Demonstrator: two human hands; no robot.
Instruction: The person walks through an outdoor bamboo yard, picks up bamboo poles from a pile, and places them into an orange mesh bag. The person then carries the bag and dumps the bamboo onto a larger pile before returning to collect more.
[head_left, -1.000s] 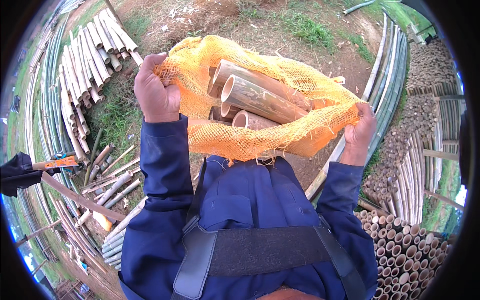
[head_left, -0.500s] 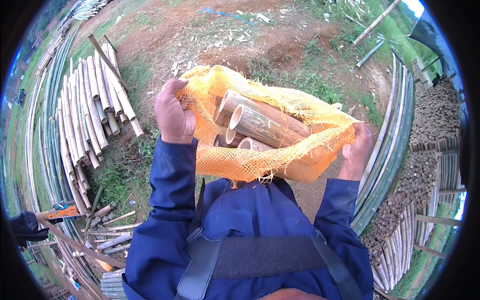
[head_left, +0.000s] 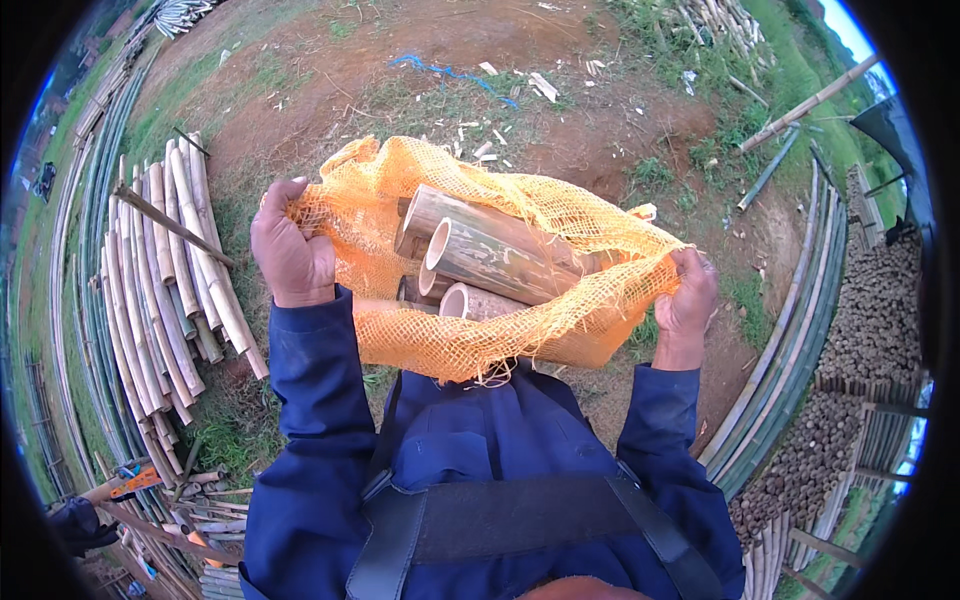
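An orange mesh sack (head_left: 500,345) hangs in front of my body, its mouth stretched wide between both hands. My left hand (head_left: 292,245) is closed on the sack's rim at the left. At the right, my right hand (head_left: 688,298) grips the opposite rim in a fist. Several cut bamboo tubes (head_left: 500,260) lie stacked inside, their hollow ends toward the left. One tube has mottled brown and pale green skin. The far ends of the tubes are hidden by the mesh, and frayed threads dangle from the near edge.
Long bamboo poles (head_left: 165,290) lie stacked on the left, with a slanting stake (head_left: 175,225) across them. More green poles (head_left: 785,330) run along the right, beside piled cut bamboo (head_left: 870,300). A dark sleeve (head_left: 80,525) of another person shows near an orange-handled saw (head_left: 135,482).
Both hands and the sack have shifted left in the view, the left hand further, so the mouth is spread wider. The tubes have moved left with the sack.
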